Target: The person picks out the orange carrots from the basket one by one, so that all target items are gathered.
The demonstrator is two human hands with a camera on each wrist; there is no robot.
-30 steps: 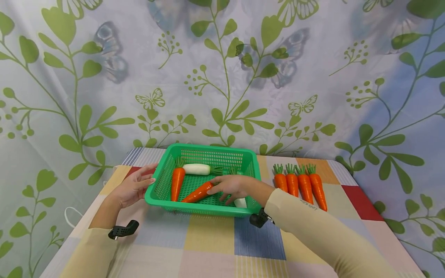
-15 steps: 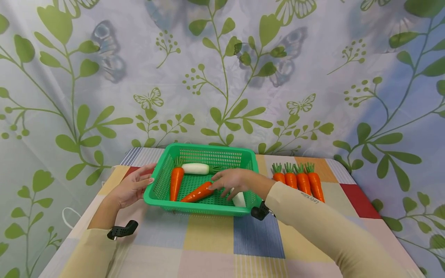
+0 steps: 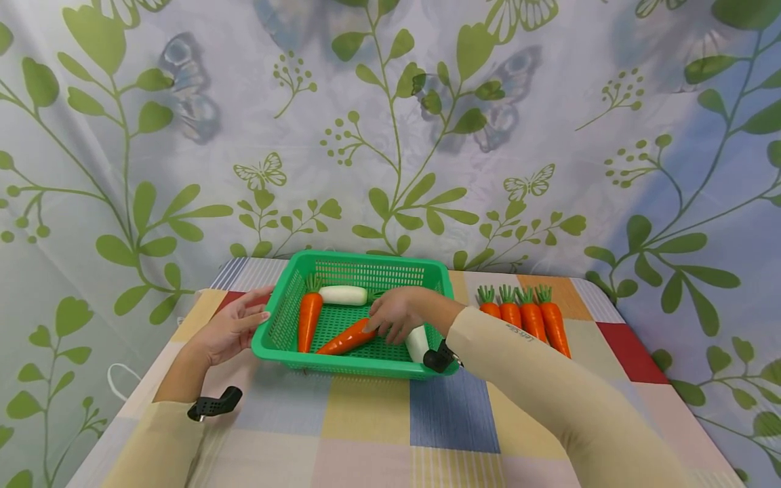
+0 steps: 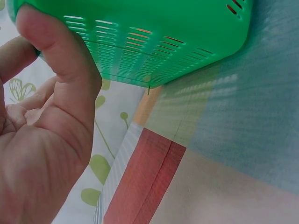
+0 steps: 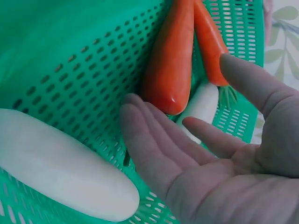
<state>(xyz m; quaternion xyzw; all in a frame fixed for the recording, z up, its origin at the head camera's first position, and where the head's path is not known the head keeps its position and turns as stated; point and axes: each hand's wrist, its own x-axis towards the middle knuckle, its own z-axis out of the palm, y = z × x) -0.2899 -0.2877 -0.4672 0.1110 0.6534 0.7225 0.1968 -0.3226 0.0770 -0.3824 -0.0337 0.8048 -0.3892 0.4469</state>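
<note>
In the head view, a green plastic basket [image 3: 354, 369] holds two orange carrots and two white radishes. My left hand [image 3: 232, 329] holds its left rim, thumb and fingers at the edge; the left wrist view shows the hand [image 4: 56, 107] against the wall. My right hand [image 3: 399, 315] is over the basket's inside, fingers loosely bent. In the right wrist view, the blunt end of a carrot [image 5: 170, 70] lies between its spread thumb and fingers, not pinched. Another carrot [image 3: 310, 317] leans along the left side. One radish [image 3: 344, 295] lies at the back, the other [image 3: 417, 344] at the right.
Several carrots [image 3: 552, 325] with green tops lie in a row on the table to the right of the basket, partly behind the right sleeve. A patchwork cloth [image 3: 366, 420] covers the table. A leaf-patterned curtain [image 3: 390, 135] hangs right behind it.
My right hand has shifted slightly up and left over the basket, baring more of the right-hand radish. The left hand keeps its place at the rim.
</note>
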